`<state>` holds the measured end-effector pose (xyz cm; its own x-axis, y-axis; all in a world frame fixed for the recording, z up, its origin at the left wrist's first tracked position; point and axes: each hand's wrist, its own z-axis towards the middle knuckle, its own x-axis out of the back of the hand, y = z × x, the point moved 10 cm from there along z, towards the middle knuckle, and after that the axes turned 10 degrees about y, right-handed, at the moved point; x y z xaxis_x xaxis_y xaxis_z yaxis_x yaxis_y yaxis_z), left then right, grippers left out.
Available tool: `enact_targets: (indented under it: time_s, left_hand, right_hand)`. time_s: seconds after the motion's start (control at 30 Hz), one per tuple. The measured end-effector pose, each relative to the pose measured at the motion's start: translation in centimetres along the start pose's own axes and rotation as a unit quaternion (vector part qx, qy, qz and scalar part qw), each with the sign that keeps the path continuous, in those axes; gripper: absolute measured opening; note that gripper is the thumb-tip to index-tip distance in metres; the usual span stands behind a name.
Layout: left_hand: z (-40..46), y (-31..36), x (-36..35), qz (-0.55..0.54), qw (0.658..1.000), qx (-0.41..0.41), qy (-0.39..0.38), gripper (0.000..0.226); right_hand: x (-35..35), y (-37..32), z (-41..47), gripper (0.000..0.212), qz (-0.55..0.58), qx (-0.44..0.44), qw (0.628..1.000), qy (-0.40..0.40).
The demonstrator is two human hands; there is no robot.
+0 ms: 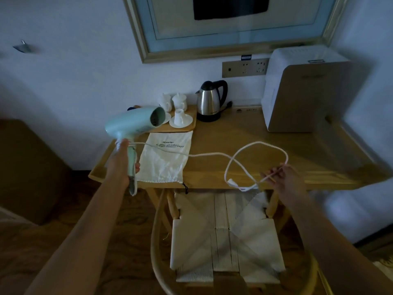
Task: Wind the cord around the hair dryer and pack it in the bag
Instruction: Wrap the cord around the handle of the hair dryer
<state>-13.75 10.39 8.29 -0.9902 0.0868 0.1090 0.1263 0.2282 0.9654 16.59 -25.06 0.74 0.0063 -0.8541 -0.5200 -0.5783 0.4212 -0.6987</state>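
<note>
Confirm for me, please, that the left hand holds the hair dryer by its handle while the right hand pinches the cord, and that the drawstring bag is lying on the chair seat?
Not quite. The head view shows the drawstring bag lying flat on the wooden table, not on the chair seat. The rest holds: the left hand grips the hair dryer by its handle, and the right hand pinches the cord.

A pale green hair dryer [136,122] is held upright at the left. Its white cord [212,154] is looped rightward. A cream drawstring bag [164,158] is laid flat on the table.

kettle [209,101] back of table [276,145] | cups [176,107] on tray (left) | chair [225,237] below
</note>
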Motion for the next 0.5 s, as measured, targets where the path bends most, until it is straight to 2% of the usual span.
enact_targets:
  time_s: [0.1, 0.2, 0.33, 0.43, 0.5]
  left_hand:
    - [-2.5, 0.2, -1.8, -0.026, 0.999, -0.004, -0.030, 0.036]
    - [-5.4, -2.0, -4.5, -0.103, 0.984, 0.083, -0.122, 0.046]
    - [-11.0, -5.4, -8.0, -0.154, 0.954, 0.135, -0.218, 0.048]
    - [-15.2, -8.6, -10.1, -0.122, 0.943, 0.161, -0.263, 0.048]
    - [-17.3, -9.7, -11.4, -0.110, 0.934, 0.175, -0.291, 0.047]
  right_hand:
    - [-1.5, 1.4, -0.7, 0.027, 0.106, -0.056, 0.993, -0.026]
    - [-3.3, 1.9, -1.7, 0.030, 0.167, -0.098, 0.981, -0.025]
    - [-5.5, 2.8, -3.4, 0.028, 0.256, -0.137, 0.957, 0.005]
    - [-7.2, 4.5, -4.8, 0.026, 0.266, -0.165, 0.950, -0.010]
    - [-8.4, 5.9, -5.4, 0.033, 0.236, -0.170, 0.956, -0.033]
